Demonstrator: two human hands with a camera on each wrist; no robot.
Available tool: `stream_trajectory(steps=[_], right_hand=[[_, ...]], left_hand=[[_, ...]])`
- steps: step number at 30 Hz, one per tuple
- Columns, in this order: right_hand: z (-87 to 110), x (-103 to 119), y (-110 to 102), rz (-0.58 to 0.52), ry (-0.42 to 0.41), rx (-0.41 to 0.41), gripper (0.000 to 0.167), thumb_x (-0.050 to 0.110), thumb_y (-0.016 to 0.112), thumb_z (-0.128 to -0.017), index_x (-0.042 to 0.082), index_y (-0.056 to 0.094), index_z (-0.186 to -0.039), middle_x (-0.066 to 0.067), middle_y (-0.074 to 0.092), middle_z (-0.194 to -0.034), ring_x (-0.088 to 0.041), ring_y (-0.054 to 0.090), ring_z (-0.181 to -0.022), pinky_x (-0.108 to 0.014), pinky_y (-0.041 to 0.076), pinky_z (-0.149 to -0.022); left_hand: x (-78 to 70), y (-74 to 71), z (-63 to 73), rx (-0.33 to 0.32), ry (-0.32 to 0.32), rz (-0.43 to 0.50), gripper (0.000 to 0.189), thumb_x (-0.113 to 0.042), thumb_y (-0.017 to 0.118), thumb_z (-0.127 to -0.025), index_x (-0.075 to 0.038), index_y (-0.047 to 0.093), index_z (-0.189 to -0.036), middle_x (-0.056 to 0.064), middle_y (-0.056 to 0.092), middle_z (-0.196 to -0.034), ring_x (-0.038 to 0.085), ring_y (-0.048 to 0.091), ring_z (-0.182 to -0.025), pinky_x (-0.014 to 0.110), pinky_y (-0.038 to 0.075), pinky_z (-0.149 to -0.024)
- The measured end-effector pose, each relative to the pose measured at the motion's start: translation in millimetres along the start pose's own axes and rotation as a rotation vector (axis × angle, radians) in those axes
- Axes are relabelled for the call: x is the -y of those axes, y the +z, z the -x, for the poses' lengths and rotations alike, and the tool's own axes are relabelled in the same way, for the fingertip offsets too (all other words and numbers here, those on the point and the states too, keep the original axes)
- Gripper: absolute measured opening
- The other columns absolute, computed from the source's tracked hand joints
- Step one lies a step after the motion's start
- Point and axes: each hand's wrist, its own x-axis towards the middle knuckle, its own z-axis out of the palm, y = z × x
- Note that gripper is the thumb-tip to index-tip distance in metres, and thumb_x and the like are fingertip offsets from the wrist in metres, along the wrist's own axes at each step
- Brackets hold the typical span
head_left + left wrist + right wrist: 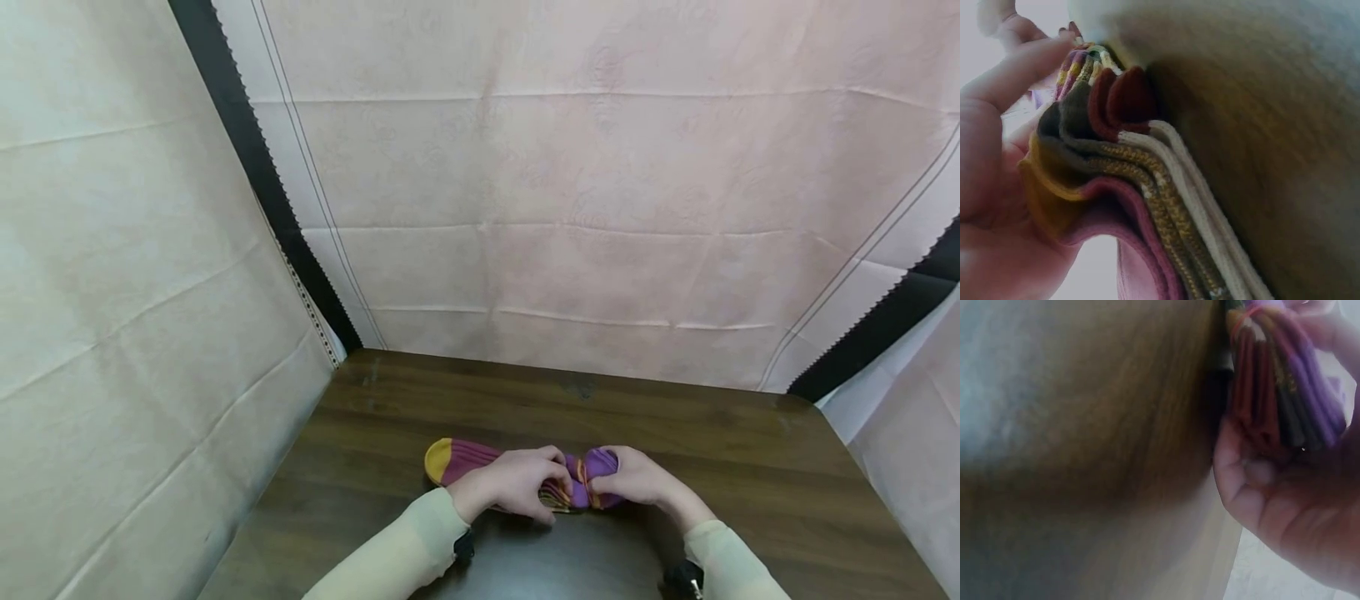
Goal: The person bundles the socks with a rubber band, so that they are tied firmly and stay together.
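Observation:
A stacked bundle of socks lies across the wooden table, with a maroon sock with a yellow toe on top. Purple cuffs are at its right end, bound by a thin orange-red band. My left hand arches over the middle of the bundle, fingers bent around it. In the left wrist view, the folded layers show maroon, mustard, olive and cream. Gripping the cuff end, my right hand has its thumb on the near side; the right wrist view shows its fingers curled under the cuffs.
The brown wooden tabletop extends around the hands. Pale creased fabric walls enclose it at the back and sides, with black strips along the corners.

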Motion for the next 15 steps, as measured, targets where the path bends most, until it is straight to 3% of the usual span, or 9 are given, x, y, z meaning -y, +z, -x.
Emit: stream_trajectory(steps=[5,9,15], right_hand=[[3.3,-4.3,-2.0,-0.008,0.018,-0.091,0.049,0.014,0.079,-0.087,-0.003,0.060,-0.129,-0.008,0.067,-0.100,-0.022,0.063,-0.085,-0.037,0.055,-0.071],[5.3,-9.5,-8.1,-0.028,0.003,-0.130,0.052,0.012,0.081,-0.089,0.001,0.059,-0.134,-0.010,0.067,-0.105,-0.024,0.062,-0.091,-0.039,0.053,-0.076],[7.2,-16.8,-13.6,-0.062,-0.031,-0.118,0.054,0.014,0.085,-0.091,0.003,0.059,-0.137,-0.011,0.066,-0.108,-0.025,0.061,-0.097,-0.040,0.053,-0.079]], left_hand=[[-1.2,1.4,4.1,-0.001,0.012,-0.049,0.059,-0.011,0.092,-0.083,-0.036,0.069,-0.131,-0.007,0.052,-0.147,0.007,0.059,-0.120,0.026,0.053,-0.095],[1.5,2.8,5.1,-0.011,0.013,-0.084,0.070,0.004,0.083,-0.084,-0.037,0.066,-0.138,-0.008,0.051,-0.152,0.007,0.060,-0.121,0.023,0.053,-0.085],[8.2,4.1,5.4,-0.028,-0.013,-0.084,0.072,0.007,0.080,-0.083,-0.039,0.066,-0.137,-0.007,0.048,-0.159,0.007,0.060,-0.123,0.022,0.051,-0.078]])
